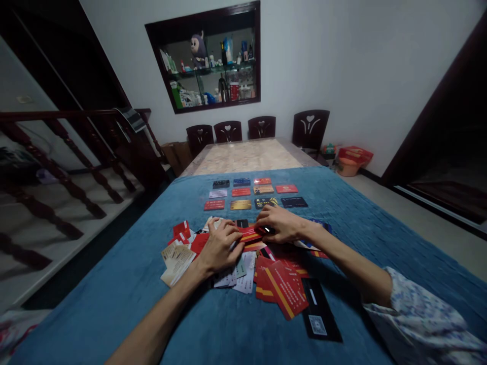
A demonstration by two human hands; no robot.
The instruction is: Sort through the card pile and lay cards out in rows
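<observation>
nearest, a long black card with a square code (322, 306) lies at the near right edge of the card pile (254, 247), upon the blue cloth (133, 263). some red cards (287, 289) fan out at the pile's near side, overlapping, perhaps because they are loosely stacked. above the pile's middle, the left hand (222, 246) rests with bent, spread fingers, and the right hand (281, 223) curls over from its right side; i cannot tell if either one grips. one red card (249, 234) lies on the pile between them, probably for both to reach. beyond the pile, the rows of cards (241, 192) lie flat with gaps, probably so each face is readable. farther beyond it stand dark chairs (254, 131).
</observation>
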